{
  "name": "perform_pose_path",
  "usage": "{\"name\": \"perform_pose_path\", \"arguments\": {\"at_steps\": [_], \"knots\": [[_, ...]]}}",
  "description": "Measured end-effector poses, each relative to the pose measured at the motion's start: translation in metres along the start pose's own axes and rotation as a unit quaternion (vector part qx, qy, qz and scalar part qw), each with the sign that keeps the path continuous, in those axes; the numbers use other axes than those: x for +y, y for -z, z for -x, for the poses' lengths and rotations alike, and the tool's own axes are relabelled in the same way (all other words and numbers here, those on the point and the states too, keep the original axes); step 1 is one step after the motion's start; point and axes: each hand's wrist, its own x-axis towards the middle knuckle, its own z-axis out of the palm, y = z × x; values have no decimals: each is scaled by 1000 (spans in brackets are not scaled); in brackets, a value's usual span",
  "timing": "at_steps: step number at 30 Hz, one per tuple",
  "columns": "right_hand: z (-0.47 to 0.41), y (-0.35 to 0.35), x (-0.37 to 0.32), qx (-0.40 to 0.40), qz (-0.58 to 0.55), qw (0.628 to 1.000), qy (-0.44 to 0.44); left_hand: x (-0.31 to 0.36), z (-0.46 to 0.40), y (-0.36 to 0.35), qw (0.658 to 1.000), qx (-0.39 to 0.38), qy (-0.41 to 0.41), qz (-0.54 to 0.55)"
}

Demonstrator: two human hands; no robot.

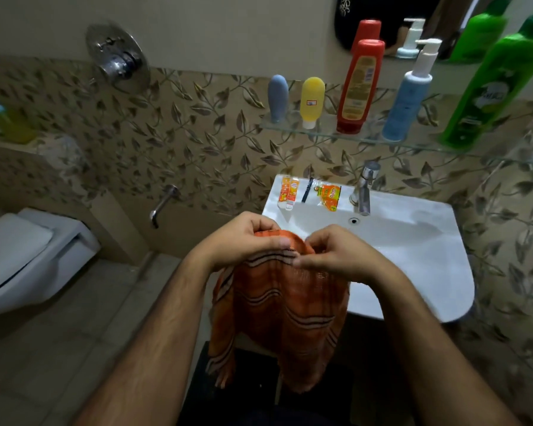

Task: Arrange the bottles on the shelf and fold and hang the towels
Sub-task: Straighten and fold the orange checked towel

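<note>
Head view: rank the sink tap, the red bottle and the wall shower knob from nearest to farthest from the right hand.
From the right hand:
1. Sink tap, just beyond it, at the basin's back edge.
2. Red bottle, higher up, on the glass shelf.
3. Shower knob, far off to the upper left, on the wall.

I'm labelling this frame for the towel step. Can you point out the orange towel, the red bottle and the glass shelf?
orange towel (285, 299): head view, on the hanging striped cloth below the hands.
red bottle (358, 87): head view, on its label, mid-body.
glass shelf (323, 134): head view, on its bare front edge.
</note>
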Motion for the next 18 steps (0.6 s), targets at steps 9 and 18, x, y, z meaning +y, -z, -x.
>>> {"name": "perform_pose_path", "arguments": {"at_steps": [9,18], "knots": [[3,38,21,291,-351,890,-32,-68,30,20,990,86,88,69],[-9,40,36,308,-410,854,-85,-100,44,22,958,225,90,153]]}}
